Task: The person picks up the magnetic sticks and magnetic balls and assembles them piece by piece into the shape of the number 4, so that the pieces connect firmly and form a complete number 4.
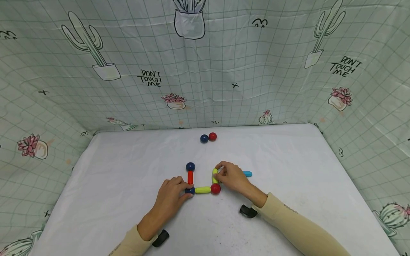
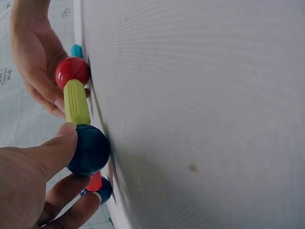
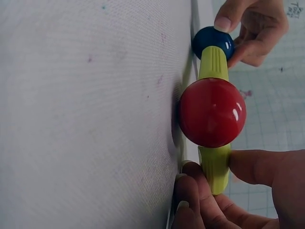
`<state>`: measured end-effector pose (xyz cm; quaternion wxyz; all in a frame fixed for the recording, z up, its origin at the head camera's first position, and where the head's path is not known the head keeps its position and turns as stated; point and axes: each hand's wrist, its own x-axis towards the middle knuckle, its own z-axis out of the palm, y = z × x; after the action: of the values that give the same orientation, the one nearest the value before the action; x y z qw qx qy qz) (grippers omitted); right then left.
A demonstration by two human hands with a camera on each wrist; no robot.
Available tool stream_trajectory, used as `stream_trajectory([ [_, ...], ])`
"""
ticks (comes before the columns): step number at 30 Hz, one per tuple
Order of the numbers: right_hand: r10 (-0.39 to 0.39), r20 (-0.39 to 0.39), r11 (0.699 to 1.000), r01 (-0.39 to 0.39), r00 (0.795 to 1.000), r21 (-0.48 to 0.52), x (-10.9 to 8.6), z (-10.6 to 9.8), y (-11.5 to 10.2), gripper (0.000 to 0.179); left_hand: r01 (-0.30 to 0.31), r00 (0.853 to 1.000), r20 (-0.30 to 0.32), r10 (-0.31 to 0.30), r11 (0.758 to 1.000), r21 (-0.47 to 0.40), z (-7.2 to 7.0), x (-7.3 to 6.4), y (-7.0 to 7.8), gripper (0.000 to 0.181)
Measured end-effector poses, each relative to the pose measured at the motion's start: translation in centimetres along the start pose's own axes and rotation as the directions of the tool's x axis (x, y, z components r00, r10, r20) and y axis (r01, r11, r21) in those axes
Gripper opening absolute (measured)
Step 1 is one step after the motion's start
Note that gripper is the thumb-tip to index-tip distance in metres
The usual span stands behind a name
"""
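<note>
My left hand (image 1: pixel 172 195) pinches a dark blue ball (image 2: pixel 90 150) between thumb and fingers at a corner of a magnetic stick-and-ball shape lying on the table. A red stick (image 1: pixel 190 177) runs from that ball to another blue ball (image 1: pixel 190 166) farther back. To the right, a yellow-green stick (image 1: pixel 203 190) joins the held ball to a red ball (image 1: pixel 215 188). With thumb and fingers, my right hand (image 1: pixel 234 177) pinches a second yellow-green stick (image 3: pixel 215 169), whose near end meets the red ball. Its far end is partly covered by fingers.
A light blue stick (image 1: pixel 247 174) shows just beyond the right hand, its left part hidden. Toward the back of the white table (image 1: pixel 144 153), a loose blue ball (image 1: pixel 204 138) and red ball (image 1: pixel 213 136) sit side by side. A patterned cloth (image 1: pixel 208 64) hangs behind.
</note>
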<state>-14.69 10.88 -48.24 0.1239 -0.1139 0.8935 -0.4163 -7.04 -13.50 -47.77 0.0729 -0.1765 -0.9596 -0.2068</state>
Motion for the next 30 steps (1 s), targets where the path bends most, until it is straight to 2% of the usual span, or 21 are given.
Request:
stream_trajectory([
  [30,-0.011,0.021,0.997,0.013,1.000,-0.077,-0.15,-0.59,-0.25,0.023,-0.006,1.000,0.000,0.006,1.000,0.003,-0.10,0.00,0.00,0.030],
])
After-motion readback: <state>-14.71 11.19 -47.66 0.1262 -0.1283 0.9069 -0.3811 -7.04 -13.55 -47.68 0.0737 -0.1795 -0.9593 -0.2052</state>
